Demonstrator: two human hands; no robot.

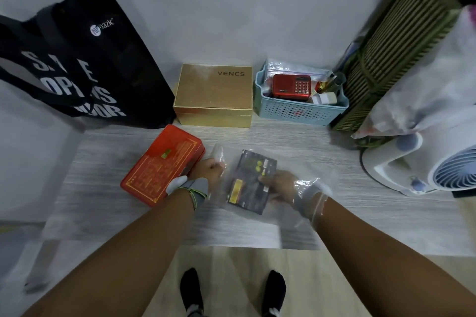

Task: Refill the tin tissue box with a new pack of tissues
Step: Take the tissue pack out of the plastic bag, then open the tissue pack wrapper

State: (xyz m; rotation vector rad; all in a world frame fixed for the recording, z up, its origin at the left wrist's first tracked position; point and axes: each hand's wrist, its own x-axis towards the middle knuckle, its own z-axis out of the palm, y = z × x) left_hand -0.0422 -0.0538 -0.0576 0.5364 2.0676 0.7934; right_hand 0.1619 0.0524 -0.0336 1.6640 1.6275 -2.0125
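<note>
Tissue pack [251,175] lettering too blurred.

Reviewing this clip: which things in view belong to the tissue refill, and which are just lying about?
In the job: red tin, dark tissue pack, left hand, right hand.
Lying about: black tote bag, gold box, blue basket, red radio, white fan.

So on the table [296,141]: tin [162,164] sits left of the tissue pack [251,182], box [213,92] behind them, basket [296,110] right of that box, bag [77,67] far left, fan [438,170] far right.
</note>
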